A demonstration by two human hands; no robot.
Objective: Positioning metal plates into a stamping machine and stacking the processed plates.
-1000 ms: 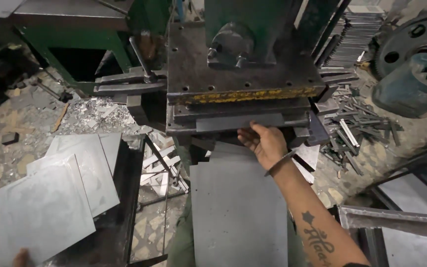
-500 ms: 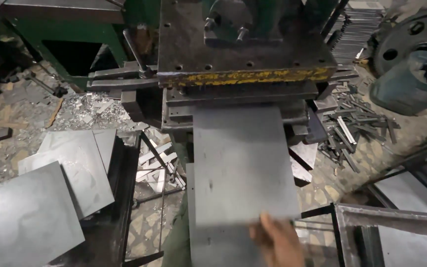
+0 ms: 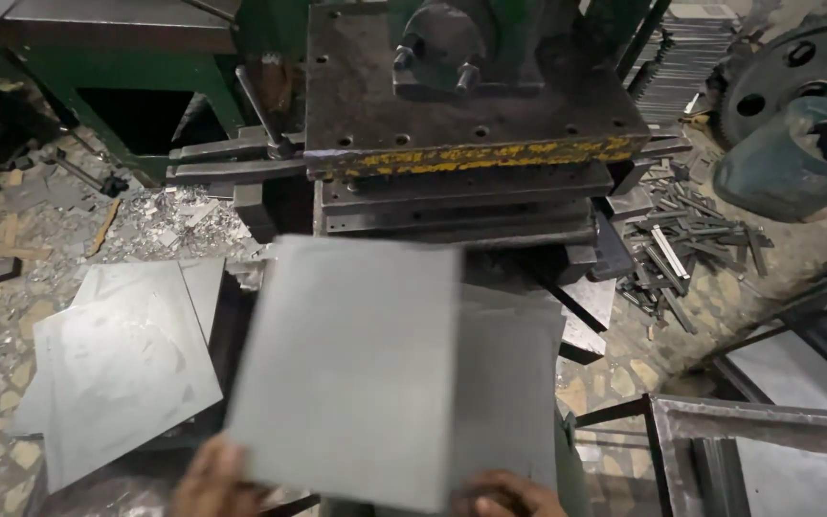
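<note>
I hold a grey rectangular metal sheet (image 3: pixel 351 369) in front of the press machine (image 3: pixel 471 124). It is blurred and tilted toward the left. My left hand (image 3: pixel 212 479) grips its near left corner, and my right hand (image 3: pixel 509 493) grips its near right edge. Both hands show only partly at the bottom edge. Under the held sheet lies another grey sheet (image 3: pixel 514 383) on the press table. The press die (image 3: pixel 461 206), with a yellow-marked edge, stands just beyond the sheet.
A stack of grey sheets (image 3: pixel 117 364) lies at the left on a dark stand. Metal scrap strips (image 3: pixel 691 239) litter the floor at the right. A large gear wheel (image 3: pixel 796 67) and a blue bucket (image 3: pixel 796 158) stand far right. A metal frame (image 3: pixel 768 450) sits near right.
My right hand drew back from the die to the near edge. The sheet came out of the press and now swings left, with my left hand on it too.
</note>
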